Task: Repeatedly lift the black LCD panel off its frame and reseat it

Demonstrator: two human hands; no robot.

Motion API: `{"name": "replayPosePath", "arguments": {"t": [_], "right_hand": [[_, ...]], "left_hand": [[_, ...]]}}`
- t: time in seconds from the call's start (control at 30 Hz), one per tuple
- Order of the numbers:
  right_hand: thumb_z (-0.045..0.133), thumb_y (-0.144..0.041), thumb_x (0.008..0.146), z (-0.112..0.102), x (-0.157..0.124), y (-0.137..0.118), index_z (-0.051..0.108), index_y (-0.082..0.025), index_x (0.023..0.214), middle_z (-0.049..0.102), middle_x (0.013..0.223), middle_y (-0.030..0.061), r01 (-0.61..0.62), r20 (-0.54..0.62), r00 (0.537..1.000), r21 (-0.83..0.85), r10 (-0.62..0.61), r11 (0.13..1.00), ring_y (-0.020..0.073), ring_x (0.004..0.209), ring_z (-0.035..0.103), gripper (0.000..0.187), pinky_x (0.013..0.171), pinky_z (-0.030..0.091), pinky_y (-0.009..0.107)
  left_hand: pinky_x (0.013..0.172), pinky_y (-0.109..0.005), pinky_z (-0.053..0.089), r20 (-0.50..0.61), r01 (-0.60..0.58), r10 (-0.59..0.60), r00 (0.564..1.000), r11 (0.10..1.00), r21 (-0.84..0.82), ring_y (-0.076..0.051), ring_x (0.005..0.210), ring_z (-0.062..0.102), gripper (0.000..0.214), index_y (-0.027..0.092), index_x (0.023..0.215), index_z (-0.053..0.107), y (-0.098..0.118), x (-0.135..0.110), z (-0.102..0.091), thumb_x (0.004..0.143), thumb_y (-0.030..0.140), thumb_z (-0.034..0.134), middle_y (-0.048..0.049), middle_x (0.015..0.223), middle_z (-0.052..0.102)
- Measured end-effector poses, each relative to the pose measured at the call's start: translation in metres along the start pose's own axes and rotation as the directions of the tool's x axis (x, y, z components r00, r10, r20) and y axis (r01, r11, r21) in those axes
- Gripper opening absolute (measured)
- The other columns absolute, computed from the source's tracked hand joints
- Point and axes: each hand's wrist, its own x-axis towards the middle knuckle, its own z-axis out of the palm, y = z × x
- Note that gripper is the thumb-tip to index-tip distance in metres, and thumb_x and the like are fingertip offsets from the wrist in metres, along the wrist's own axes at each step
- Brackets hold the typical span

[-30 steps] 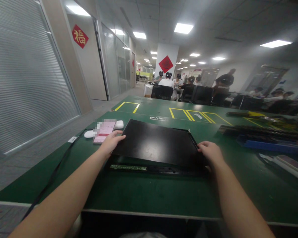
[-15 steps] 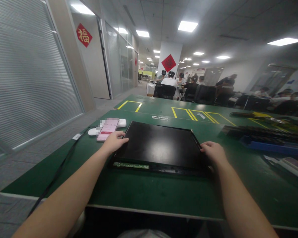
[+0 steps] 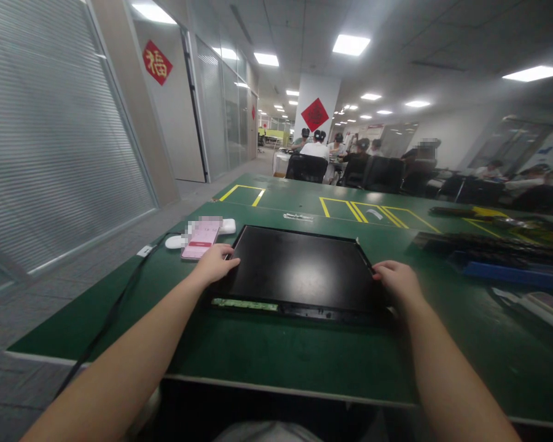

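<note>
A green table fills the near scene; on it, centred, lies a flat black panel with a green circuit strip along its near edge; the left hand rests on the panel's left edge, fingers curled over it; the right hand grips the right edge, fingers closed on it; just left of the panel lies a pink phone; far right, a blue tray.

Gold character "福" on a red diamond sign on the left wall; the pillar's red diamond sign is unreadable.
</note>
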Motion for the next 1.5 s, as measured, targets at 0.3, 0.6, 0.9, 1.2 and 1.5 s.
{"name": "replayPosePath", "arguments": {"t": [0.3,0.6,0.9,1.2,1.5], "right_hand": [[0.059,-0.038,0.070,0.003,0.004,0.007,0.075,-0.021,0.088,0.075,0.075,0.0062,-0.006,0.016,1.000,0.066,0.005,0.998,0.0211,0.062,0.066,0.030,0.052,0.043,0.029],[0.057,-0.038,0.070,-0.001,0.000,0.000,0.076,-0.021,0.087,0.075,0.075,0.0067,0.005,0.027,1.000,0.034,-0.006,0.999,0.0218,0.066,0.066,0.031,0.059,0.045,0.031],[0.058,-0.038,0.070,0.001,0.001,0.002,0.076,-0.021,0.088,0.075,0.076,0.0077,0.001,0.008,1.000,0.028,-0.001,1.000,0.0229,0.069,0.067,0.031,0.057,0.044,0.030],[0.058,-0.038,0.070,-0.001,-0.002,-0.001,0.076,-0.021,0.087,0.075,0.076,0.0076,-0.017,0.001,1.000,0.024,0.017,1.000,0.0236,0.071,0.067,0.030,0.057,0.044,0.031],[0.058,-0.040,0.071,-0.002,-0.004,-0.003,0.076,-0.022,0.088,0.076,0.078,0.0067,-0.015,0.005,1.000,0.001,0.015,1.000,0.0233,0.069,0.067,0.030,0.056,0.044,0.031]], "left_hand": [[0.107,-0.040,0.044,0.011,-0.017,0.016,1.000,0.995,0.094,-0.032,0.121,0.059,0.039,0.014,0.101,0.076,-0.013,0.004,0.006,0.074,0.040,0.066,-0.0162,0.134,0.061],[0.106,-0.040,0.045,0.026,-0.036,0.033,0.999,0.989,0.143,-0.033,0.122,0.059,0.043,0.011,0.105,0.076,-0.012,0.004,0.006,0.077,0.040,0.064,-0.0175,0.135,0.060],[0.107,-0.038,0.044,0.022,-0.049,0.045,0.999,0.982,0.184,-0.032,0.120,0.060,0.037,0.014,0.103,0.077,-0.010,0.003,0.006,0.077,0.038,0.065,-0.0138,0.133,0.062],[0.106,-0.039,0.045,0.023,-0.039,0.035,0.999,0.983,0.182,-0.032,0.121,0.060,0.043,0.013,0.108,0.076,-0.008,0.002,0.007,0.078,0.041,0.064,-0.0151,0.135,0.060],[0.107,-0.038,0.045,0.033,-0.056,0.051,0.998,0.978,0.202,-0.032,0.121,0.059,0.041,0.015,0.106,0.077,-0.008,0.001,0.005,0.078,0.042,0.063,-0.0141,0.135,0.060]]}}
